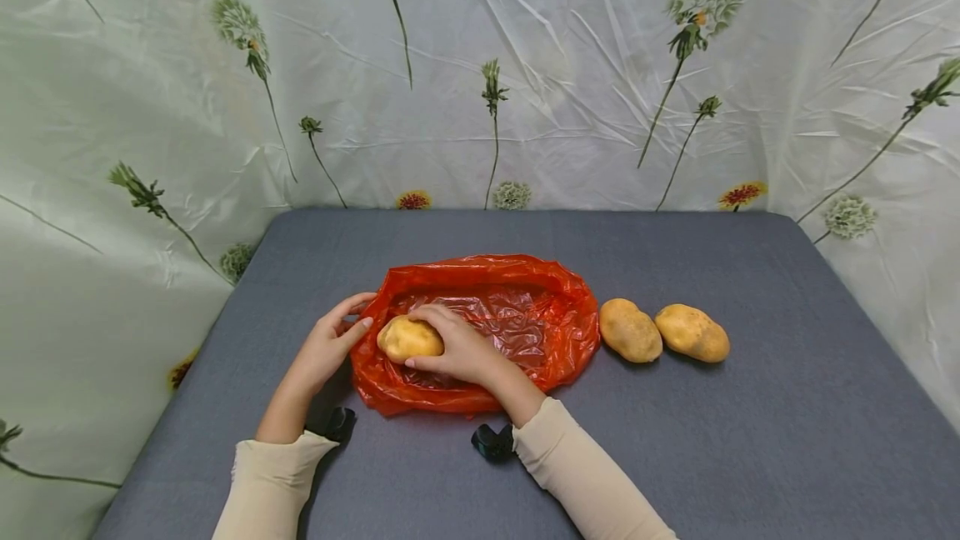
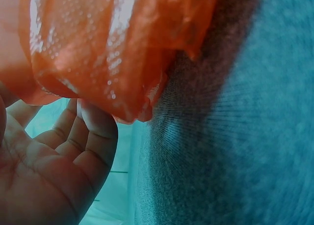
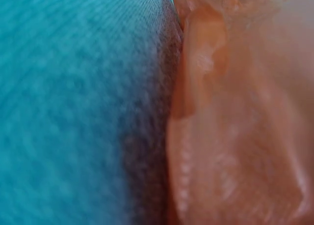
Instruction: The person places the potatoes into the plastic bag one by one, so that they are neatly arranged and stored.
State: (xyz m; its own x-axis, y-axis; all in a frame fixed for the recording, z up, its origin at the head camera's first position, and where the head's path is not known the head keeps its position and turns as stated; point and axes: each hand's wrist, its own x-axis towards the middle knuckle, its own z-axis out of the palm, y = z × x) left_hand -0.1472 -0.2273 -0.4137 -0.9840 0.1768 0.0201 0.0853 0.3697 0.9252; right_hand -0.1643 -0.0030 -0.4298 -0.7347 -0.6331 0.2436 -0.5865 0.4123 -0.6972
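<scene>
Inside the left part of an open red plastic bag [image 1: 573, 323], my right hand [image 1: 468, 350] grips a yellow potato [image 1: 405, 340], fingers over its top and thumb along its near side. At the bag's left rim is my left hand [image 1: 326, 348], its fingertips against the outside of the plastic and its thumb apart from the fingers. The left wrist view shows that hand's palm [image 2: 44, 176] and gently bent fingers reaching up to the bag's side [image 2: 98, 53]. In the right wrist view the bag's wall [image 3: 235, 136] fills the right half, and the hand is hidden.
Just right of the bag lie two more potatoes, one [image 1: 630, 330] close to its rim and another [image 1: 692, 332] beside it. All rest on a grey cloth-covered table [image 1: 750, 440]. A flower-printed curtain [image 1: 570, 65] hangs behind and at the sides.
</scene>
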